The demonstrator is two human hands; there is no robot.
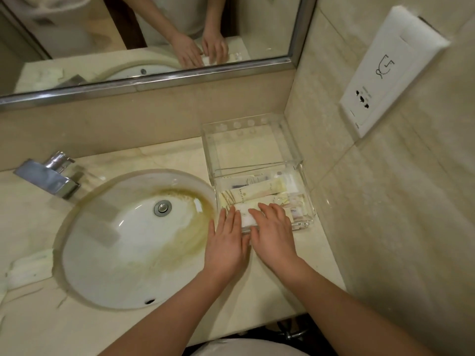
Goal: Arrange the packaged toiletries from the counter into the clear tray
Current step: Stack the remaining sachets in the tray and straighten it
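Note:
A clear acrylic tray stands on the marble counter at the right, by the wall corner, its lid tilted up behind it. Several cream and white toiletry packets lie inside it. At the tray's front edge lies a white packet between both hands. My left hand rests flat with its fingertips on that packet's left end. My right hand lies over its right part, fingers spread and reaching into the tray.
An oval stained sink fills the counter's middle, with a chrome faucet at the back left. More white packets lie at the counter's left edge. A mirror runs along the back; a wall socket panel hangs at the right.

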